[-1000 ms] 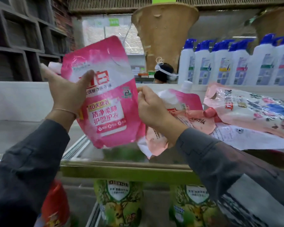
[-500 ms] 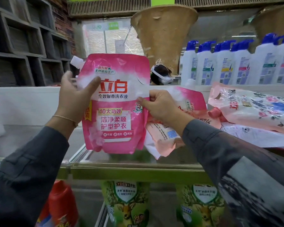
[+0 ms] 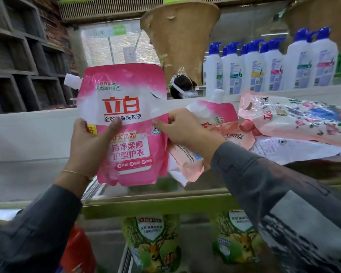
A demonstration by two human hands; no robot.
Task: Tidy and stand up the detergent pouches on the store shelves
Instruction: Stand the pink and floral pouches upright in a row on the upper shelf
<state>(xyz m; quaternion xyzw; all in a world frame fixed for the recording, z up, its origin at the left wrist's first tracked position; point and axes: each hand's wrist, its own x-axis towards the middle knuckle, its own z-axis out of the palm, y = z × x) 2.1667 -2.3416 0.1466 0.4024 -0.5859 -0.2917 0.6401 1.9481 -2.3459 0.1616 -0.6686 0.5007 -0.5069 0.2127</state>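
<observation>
Pink detergent pouch [image 3: 126, 95], held upright by my left grip [image 3: 91, 142] and right grip [image 3: 185, 131]; I should stand it flat.

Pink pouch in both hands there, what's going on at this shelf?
A person is tidying a store shelf. Their left hand grips the left edge of a pink detergent pouch and their right hand pinches its right edge, holding it upright over the shelf, label facing them. Beside it, another pink pouch and a floral pouch lie flopped over, not yet stood up. Green pouches stand one level down.
</observation>
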